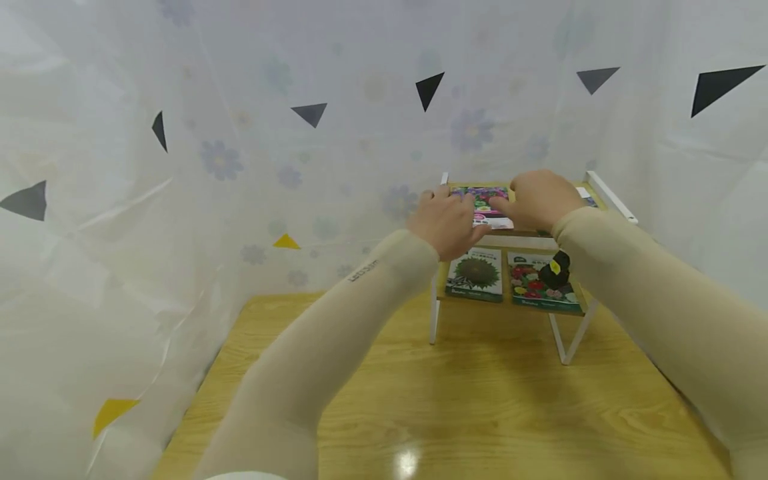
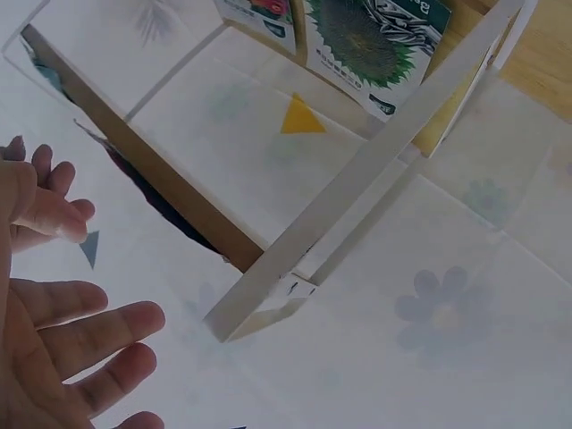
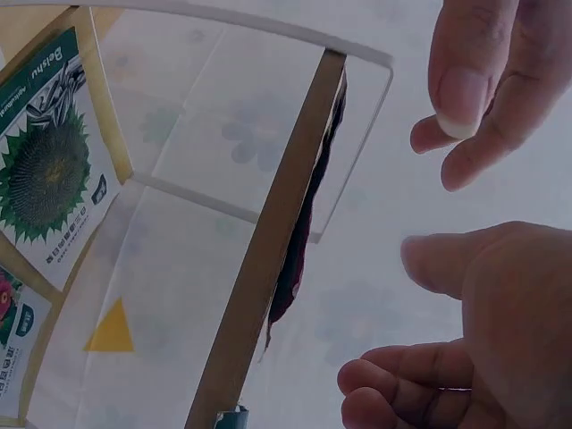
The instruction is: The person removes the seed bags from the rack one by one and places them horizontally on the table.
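Observation:
A seed packet with pink and purple flowers lies on the upper shelf of a small two-tier rack. Over its left side hovers my left hand, fingers apart and nothing in them. Just right of the packet is my right hand, thumb pointing left and fingers loosely bent; the right wrist view shows this right hand empty and off the shelf board. From below, the packet's dark edge sticks out past the board. The left hand also looks apart from the rack in the left wrist view.
On the lower shelf lie a packet with a green spiky round head and a packet with red and pink flowers. Part of another packet shows at the upper right. The rack stands on a wooden table before patterned sheeting.

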Available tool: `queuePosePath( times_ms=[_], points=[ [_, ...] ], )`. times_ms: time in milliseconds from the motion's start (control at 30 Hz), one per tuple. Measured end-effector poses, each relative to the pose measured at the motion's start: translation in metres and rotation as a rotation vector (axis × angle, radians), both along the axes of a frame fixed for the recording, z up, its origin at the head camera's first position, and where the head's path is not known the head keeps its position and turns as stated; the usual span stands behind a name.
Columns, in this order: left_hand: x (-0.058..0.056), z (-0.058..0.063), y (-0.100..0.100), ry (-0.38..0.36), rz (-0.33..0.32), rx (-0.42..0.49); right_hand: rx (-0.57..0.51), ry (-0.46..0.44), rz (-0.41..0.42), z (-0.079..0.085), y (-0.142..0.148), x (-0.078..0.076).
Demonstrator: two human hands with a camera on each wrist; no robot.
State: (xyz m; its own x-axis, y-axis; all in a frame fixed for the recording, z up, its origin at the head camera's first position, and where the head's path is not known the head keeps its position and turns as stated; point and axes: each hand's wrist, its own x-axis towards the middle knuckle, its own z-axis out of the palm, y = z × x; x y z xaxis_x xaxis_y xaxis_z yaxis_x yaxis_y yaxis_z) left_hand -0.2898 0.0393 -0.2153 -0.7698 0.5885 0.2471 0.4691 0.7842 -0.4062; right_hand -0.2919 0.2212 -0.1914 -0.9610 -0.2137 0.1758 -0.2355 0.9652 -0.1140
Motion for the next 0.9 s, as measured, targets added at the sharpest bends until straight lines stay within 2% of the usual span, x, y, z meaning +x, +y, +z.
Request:
queuePosePath(
  times_ms=[233,400,700,900],
  points=[
    [-0.009,-0.005,0.018,-0.061,0.055,-0.027,0.002,-0.096,-0.074,-0.003,0.005,-0.021],
    [-0.014,-0.011,0.021,-0.041,0.073,-0.083,0.014,-0.149,-0.083,-0.008,0.001,-0.031],
    [-0.022,-0.019,0.018,-0.033,0.106,-0.127,-0.001,-0.185,-0.095,-0.012,-0.004,-0.034],
    [-0.023,-0.023,0.018,-0.018,0.091,-0.129,0.030,-0.188,-0.103,-0.010,-0.002,-0.033]
  ],
)
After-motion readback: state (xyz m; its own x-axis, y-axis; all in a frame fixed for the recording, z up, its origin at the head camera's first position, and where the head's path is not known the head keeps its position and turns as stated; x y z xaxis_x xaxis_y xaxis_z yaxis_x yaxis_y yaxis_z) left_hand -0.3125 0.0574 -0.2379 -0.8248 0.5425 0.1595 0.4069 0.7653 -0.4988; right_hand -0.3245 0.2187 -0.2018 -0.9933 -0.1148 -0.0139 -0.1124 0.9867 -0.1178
